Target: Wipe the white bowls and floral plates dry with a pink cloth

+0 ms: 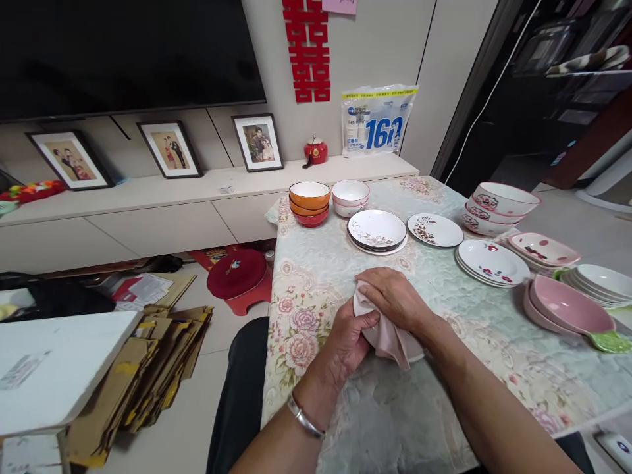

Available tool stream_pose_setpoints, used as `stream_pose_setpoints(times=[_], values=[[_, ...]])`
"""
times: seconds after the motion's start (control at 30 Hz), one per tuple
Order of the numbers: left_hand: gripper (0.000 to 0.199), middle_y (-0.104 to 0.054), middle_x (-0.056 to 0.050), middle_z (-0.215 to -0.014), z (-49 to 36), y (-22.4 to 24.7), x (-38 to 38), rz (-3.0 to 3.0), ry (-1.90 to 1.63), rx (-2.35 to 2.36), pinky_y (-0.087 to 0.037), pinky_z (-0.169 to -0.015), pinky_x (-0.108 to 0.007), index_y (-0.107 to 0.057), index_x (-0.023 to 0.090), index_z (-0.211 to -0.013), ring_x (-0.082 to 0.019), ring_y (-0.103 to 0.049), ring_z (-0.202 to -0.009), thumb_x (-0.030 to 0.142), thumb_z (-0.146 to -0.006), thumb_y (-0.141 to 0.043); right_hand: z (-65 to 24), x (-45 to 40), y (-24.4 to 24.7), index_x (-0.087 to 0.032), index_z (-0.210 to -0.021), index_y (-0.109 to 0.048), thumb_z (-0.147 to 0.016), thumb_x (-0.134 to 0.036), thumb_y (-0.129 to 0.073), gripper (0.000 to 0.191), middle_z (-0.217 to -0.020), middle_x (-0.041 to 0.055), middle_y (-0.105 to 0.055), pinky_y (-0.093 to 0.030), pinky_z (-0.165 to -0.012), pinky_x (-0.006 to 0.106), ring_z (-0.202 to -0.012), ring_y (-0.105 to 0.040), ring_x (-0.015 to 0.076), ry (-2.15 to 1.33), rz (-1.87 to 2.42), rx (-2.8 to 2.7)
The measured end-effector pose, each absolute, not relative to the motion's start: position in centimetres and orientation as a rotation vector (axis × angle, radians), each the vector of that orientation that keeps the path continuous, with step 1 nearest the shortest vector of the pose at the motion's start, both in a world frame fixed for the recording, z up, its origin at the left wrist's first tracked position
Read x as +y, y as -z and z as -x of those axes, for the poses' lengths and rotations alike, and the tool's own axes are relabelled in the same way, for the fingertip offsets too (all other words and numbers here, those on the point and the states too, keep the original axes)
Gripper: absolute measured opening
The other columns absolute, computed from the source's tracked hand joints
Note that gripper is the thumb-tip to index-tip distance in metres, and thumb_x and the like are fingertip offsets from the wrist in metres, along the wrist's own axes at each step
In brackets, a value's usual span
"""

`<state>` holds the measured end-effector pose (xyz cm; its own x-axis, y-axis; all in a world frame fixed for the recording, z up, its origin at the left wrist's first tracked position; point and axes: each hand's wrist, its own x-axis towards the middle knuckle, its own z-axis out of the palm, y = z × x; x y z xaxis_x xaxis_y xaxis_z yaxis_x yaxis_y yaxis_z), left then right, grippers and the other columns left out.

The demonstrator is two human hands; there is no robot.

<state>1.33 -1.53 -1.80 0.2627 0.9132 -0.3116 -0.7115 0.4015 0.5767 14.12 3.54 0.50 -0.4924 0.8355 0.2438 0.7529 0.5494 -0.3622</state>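
Observation:
Near the table's front edge my left hand (348, 337) is closed on the rim of a white plate (419, 354), its thumb on top. My right hand (392, 297) presses a pale pink cloth (392, 342) onto that plate, fingers wrapped over the far rim. Cloth and hands hide most of the plate. Beyond my hands stands a stack of dark-rimmed flowered plates (377, 229). To its right lies a similar plate (434, 230), and then a stack of plates with red flowers (492, 262).
Orange and red bowls (309, 197) and pink-rimmed bowls (350, 192) are stacked at the back. Flowered bowls (501, 205), oval dishes (543, 250), small white dishes (605, 282) and pink dishes (567, 306) crowd the right. A red stool (239, 276) and flattened cardboard (143, 375) are left.

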Motion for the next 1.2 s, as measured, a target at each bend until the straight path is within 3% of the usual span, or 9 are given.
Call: stream_pose_setpoints(times=[0.2,0.37,0.5,0.7,0.83,0.97,1.07,1.2], values=[[0.066,-0.074,-0.010,-0.092,-1.2,1.5,-1.7,-0.361,-1.080,0.670,-0.049,-0.084,-0.037,-0.065,0.012,-0.109,-0.028,-0.067,-0.092,0.009,-0.047,-0.085,-16.5,4.4,-0.4,-0.020,-0.096,-0.069,-0.099,-0.036,-0.037,0.037,-0.098,0.0103,-0.072,-0.040,-0.074,0.030,-0.089,-0.065,0.0225,-0.155,1.878,-2.046],[0.061,-0.076,-0.010,-0.091,-0.7,2.0,-1.3,-0.309,-1.176,0.727,-0.051,-0.089,-0.040,-0.064,0.010,-0.113,-0.029,-0.069,-0.093,0.012,-0.055,-0.083,-18.5,4.5,-0.4,-0.020,-0.089,-0.070,-0.097,-0.039,-0.035,0.041,-0.089,0.0097,-0.074,-0.034,-0.064,0.028,-0.079,-0.063,0.0215,-0.185,2.058,-1.922],[0.052,-0.076,-0.010,-0.093,0.1,2.5,-0.2,-0.207,-1.332,0.751,-0.052,-0.092,-0.040,-0.065,0.010,-0.114,-0.027,-0.070,-0.094,0.012,-0.064,-0.077,-19.7,4.9,-0.3,-0.022,-0.091,-0.073,-0.095,-0.036,-0.037,0.038,-0.093,0.0097,-0.074,-0.035,-0.066,0.029,-0.082,-0.062,0.0221,-0.236,2.103,-1.923],[0.044,-0.076,-0.011,-0.096,0.8,2.3,0.8,-0.092,-1.408,0.694,-0.052,-0.095,-0.040,-0.063,0.009,-0.119,-0.026,-0.070,-0.098,0.010,-0.075,-0.066,-19.8,5.0,0.3,-0.021,-0.104,-0.072,-0.095,-0.042,-0.038,0.041,-0.111,0.0105,-0.069,-0.040,-0.084,0.035,-0.104,-0.057,0.0269,-0.175,1.816,-1.776],[0.046,-0.076,-0.011,-0.100,0.8,2.1,0.8,-0.069,-1.407,0.678,-0.051,-0.098,-0.038,-0.061,0.009,-0.122,-0.026,-0.068,-0.105,0.011,-0.076,-0.065,-19.1,4.3,0.1,-0.018,-0.091,-0.072,-0.091,-0.056,-0.045,0.047,-0.087,0.0062,-0.072,-0.045,-0.076,0.032,-0.084,-0.062,0.0222,-0.754,1.471,-1.510],[0.051,-0.074,-0.012,-0.106,0.8,2.0,0.7,-0.125,-1.404,0.627,-0.051,-0.098,-0.041,-0.059,0.012,-0.126,-0.028,-0.067,-0.107,0.012,-0.076,-0.067,-18.4,3.3,-0.7,-0.017,-0.087,-0.070,-0.072,-0.054,-0.074,0.040,-0.075,0.0020,-0.070,-0.046,-0.064,0.028,-0.067,-0.061,0.0169,-1.384,1.162,-1.160],[0.055,-0.075,-0.010,-0.104,0.8,1.9,0.7,-0.164,-1.395,0.617,-0.051,-0.097,-0.043,-0.057,0.014,-0.129,-0.028,-0.069,-0.102,0.011,-0.075,-0.068,-18.3,2.7,-1.3,-0.016,-0.084,-0.069,-0.059,-0.045,-0.086,0.042,-0.072,0.0019,-0.070,-0.047,-0.062,0.027,-0.063,-0.061,0.0150,-1.528,1.117,-1.001],[0.056,-0.075,-0.010,-0.101,0.6,1.9,0.6,-0.204,-1.360,0.594,-0.050,-0.097,-0.043,-0.057,0.014,-0.128,-0.027,-0.069,-0.101,0.012,-0.074,-0.070,-18.6,2.0,-1.5,-0.014,-0.078,-0.067,-0.056,-0.042,-0.088,0.041,-0.069,0.0027,-0.069,-0.047,-0.057,0.026,-0.058,-0.060,0.0137,-1.554,1.097,-0.925]])
